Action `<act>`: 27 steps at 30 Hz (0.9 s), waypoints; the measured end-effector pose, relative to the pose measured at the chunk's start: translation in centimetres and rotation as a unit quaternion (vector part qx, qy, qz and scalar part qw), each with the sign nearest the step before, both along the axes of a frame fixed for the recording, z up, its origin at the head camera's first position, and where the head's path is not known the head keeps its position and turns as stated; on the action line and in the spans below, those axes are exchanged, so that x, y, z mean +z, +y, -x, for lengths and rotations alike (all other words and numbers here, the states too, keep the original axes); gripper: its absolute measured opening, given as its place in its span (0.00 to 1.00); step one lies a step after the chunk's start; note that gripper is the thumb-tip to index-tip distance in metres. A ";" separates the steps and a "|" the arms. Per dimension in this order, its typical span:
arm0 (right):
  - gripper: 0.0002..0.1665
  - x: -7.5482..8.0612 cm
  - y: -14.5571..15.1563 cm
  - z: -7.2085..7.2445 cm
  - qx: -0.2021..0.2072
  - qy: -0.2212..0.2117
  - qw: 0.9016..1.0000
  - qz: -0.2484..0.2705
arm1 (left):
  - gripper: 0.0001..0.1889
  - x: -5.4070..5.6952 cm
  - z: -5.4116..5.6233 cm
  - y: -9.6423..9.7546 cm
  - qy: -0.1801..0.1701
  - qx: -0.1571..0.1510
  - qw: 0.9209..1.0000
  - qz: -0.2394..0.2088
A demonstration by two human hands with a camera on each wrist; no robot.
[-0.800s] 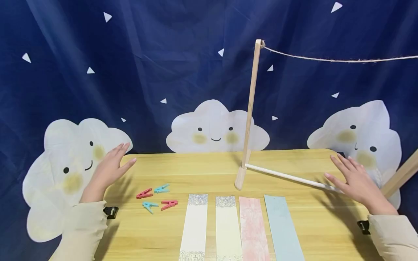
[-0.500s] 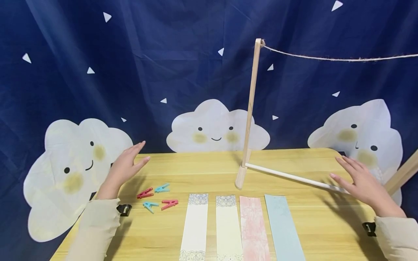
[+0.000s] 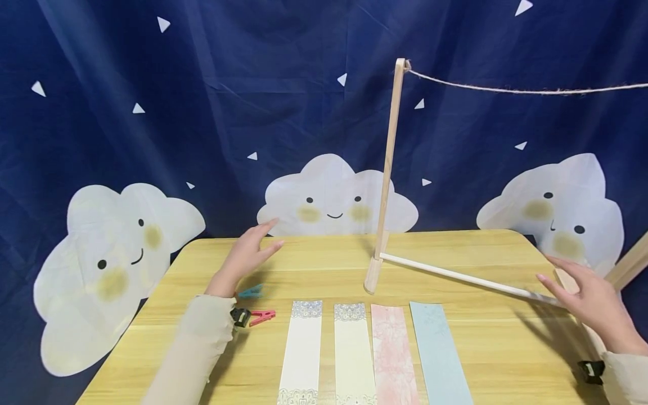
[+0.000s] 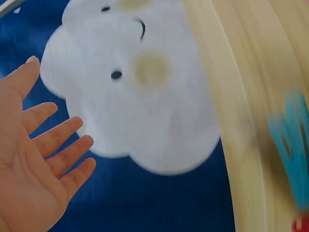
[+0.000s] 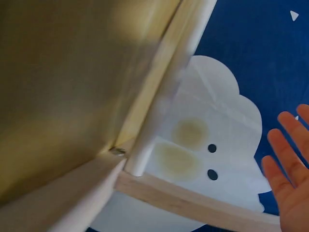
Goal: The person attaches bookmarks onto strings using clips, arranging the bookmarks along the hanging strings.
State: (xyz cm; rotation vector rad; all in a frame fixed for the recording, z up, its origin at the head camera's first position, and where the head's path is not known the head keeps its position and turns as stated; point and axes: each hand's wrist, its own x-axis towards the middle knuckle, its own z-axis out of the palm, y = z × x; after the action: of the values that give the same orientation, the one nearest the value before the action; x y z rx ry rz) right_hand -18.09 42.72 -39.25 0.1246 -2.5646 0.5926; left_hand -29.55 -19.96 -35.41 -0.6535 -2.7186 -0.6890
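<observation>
My left hand [image 3: 244, 257], fingers extended and holding nothing, is over the left part of the wooden table [image 3: 314, 264]. Below its wrist lie a blue clothespin [image 3: 251, 291] and a red clothespin [image 3: 262, 317]; the sleeve hides others. The left wrist view shows the spread palm and a blurred blue clothespin [image 4: 295, 145]. At the right, my right hand [image 3: 589, 298] has its fingers straight, nothing in them, near the wooden stand's white rod [image 3: 455, 275] and right-hand post [image 3: 630, 261]. In the right wrist view its fingers stay apart from the stand's foot [image 5: 193, 200].
Four paper strips lie side by side at the front: white [image 3: 302, 354], cream [image 3: 351, 354], pink [image 3: 394, 354] and blue [image 3: 440, 354]. A twine line [image 3: 506, 90] runs right from the stand's left post [image 3: 390, 157]. Behind hangs a dark blue curtain [image 3: 283, 84].
My left hand has moved right, its arm now covering some of the clothespins. My right hand has shifted right and slightly down, toward the stand's right end. The strips and stand stay put.
</observation>
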 end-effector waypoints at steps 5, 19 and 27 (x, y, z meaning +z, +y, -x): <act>0.29 -0.3 0.3 -0.7 -0.070 -0.001 0.997 0.027 | 0.33 -0.4 0.7 3.1 -0.019 -0.030 0.999 -0.024; 0.18 -4.9 5.0 0.8 -0.143 0.202 0.913 0.323 | 0.30 -1.5 2.8 11.6 -0.090 -0.088 0.977 -0.171; 0.18 -8.1 8.7 2.5 -0.233 0.213 0.896 0.311 | 0.27 -1.7 3.9 15.9 -0.122 -0.106 0.950 -0.266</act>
State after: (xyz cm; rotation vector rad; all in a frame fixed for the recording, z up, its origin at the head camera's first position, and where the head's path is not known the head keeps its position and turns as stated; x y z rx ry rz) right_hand -20.57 51.41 -47.33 -0.5109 -1.7834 1.0213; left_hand -33.42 -4.03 -37.09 -0.7604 -2.5010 -1.5757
